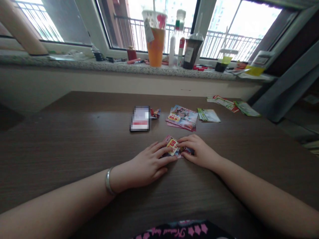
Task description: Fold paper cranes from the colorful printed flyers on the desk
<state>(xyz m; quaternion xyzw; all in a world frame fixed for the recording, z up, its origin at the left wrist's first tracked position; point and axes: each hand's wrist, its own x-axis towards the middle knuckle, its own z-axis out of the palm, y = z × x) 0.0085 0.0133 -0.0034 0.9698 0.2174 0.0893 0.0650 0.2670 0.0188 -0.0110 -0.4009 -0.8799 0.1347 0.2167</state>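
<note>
A small folded colour-printed flyer (171, 145), with a yellow price patch, lies on the table between my hands. My left hand (152, 161) comes in from the left, its fingers stretched out flat over the flyer's left part and its thumb resting lower down. At the right end, my right hand (196, 149) has bent fingers on top and the thumb at the near edge, holding the paper. Fingers cover parts of the flyer, so its folds are partly hidden. Just beyond lies a stack of similar flyers (183, 117).
A phone (140, 119) lies beyond my left hand, with a small folded paper piece (155, 113) beside it. Green-white leaflets (209, 115) and more leaflets (225, 103) sit at the far right. Cups, including a tall orange drink (156, 46), and bottles line the windowsill (112, 68).
</note>
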